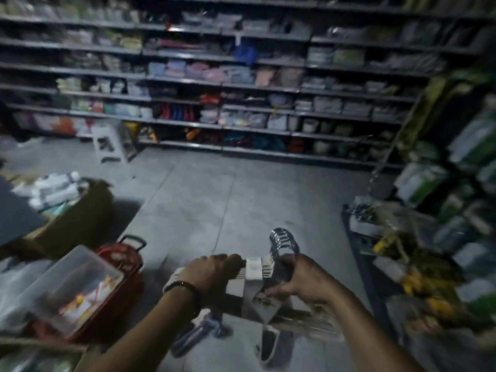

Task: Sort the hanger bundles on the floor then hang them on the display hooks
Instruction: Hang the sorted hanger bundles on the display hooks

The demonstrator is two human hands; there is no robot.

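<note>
Two hands are gripping one hanger bundle [259, 275] in the head view, held above the floor [214, 200] in the lower centre. The left hand [212, 269] is clamping over the bundle's left end, fingers curled around it. The right hand [300, 280] is grasping the right side, just below the chrome hooks [283, 241], which are sticking upward. A paper label band is wrapping the bundle's middle. A red bag [120, 259] with a clear plastic box [77, 280] leaning on it is sitting to the left. Stocked shelving [222, 84] is lining the back wall; motion blur is hiding the details.
</note>
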